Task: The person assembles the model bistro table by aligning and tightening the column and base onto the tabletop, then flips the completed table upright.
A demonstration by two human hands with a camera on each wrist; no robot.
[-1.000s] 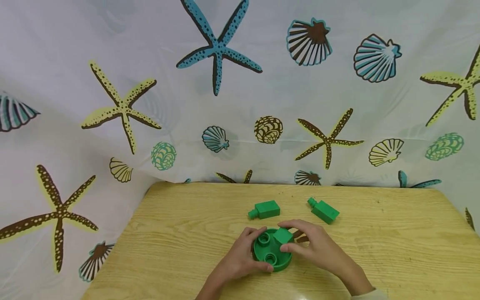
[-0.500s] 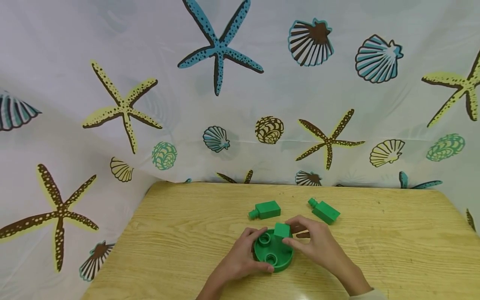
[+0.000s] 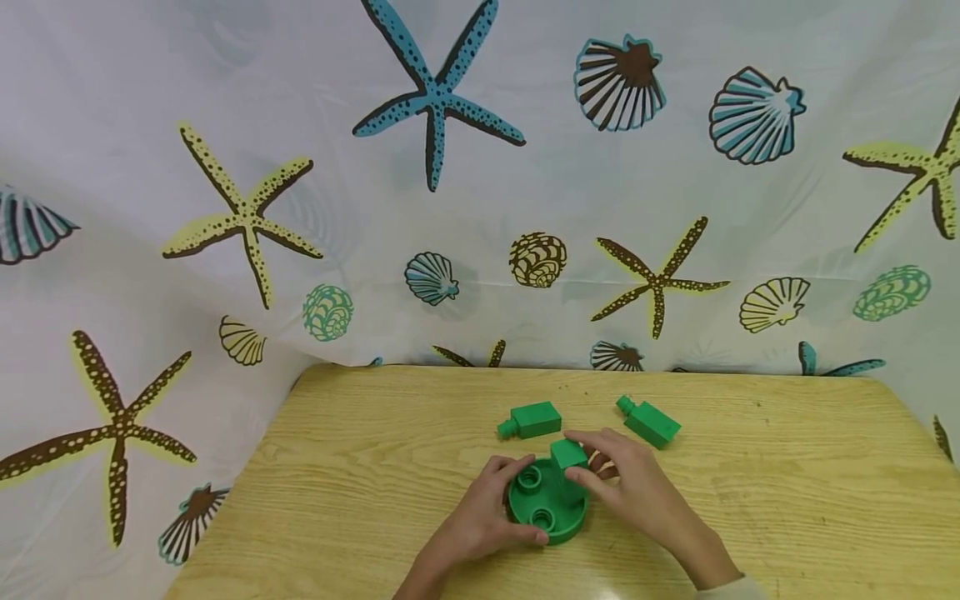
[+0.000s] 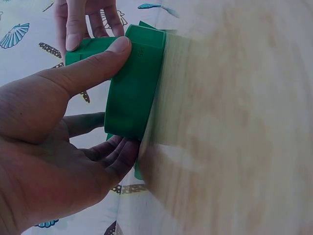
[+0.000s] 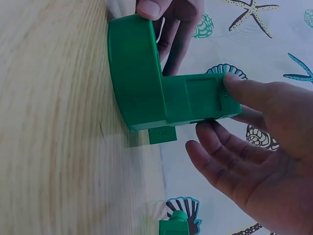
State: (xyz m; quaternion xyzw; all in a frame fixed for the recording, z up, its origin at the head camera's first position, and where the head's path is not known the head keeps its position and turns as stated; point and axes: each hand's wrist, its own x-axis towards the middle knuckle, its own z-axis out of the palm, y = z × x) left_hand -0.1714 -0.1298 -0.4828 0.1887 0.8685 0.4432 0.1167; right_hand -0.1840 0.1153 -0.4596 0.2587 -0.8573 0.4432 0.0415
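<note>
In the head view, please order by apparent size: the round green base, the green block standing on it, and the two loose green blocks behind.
1. Round green base, clearly largest.
2. The two loose blocks, left and right, look alike; I cannot rank them.
3. The standing block looks smallest, but the right hand partly hides it, so this is unsure.

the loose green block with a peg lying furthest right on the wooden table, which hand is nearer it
Right. The right hand pinches a small green block just short of the loose green block; the left hand holds the round green base, farther away.
</note>
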